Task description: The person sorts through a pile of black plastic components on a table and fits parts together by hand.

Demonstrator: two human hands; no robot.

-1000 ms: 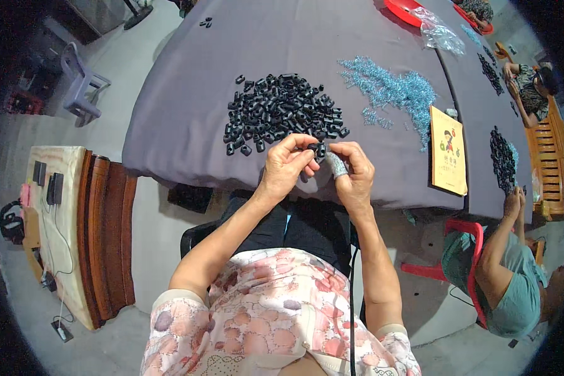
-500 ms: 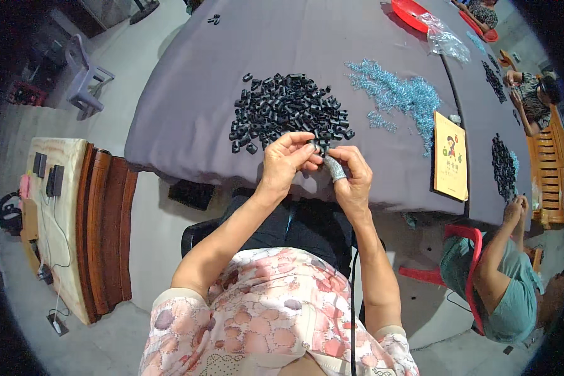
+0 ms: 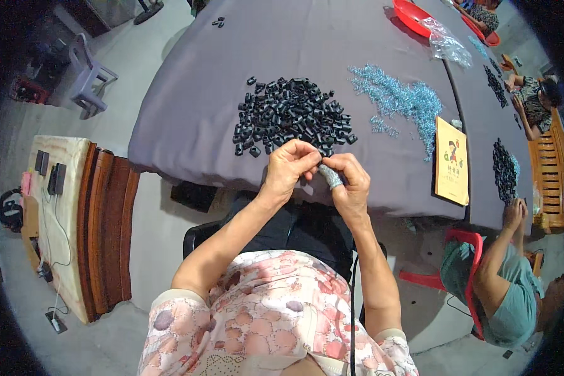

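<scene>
Left hand, right hand both pinch small black piece, mostly hidden; light, steady grip likely best.

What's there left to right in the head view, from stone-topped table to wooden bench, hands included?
Stone-topped table → left hand → right hand → heap of blue pieces → yellow book → co-worker's black heap → wooden bench.

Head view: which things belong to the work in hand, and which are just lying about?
Seemingly in use:
heaped black pieces
blue pieces, likely
grey finger cover on the right hand

Seemingly lying about:
yellow booklet
clear plastic bag
purplish chair
</scene>
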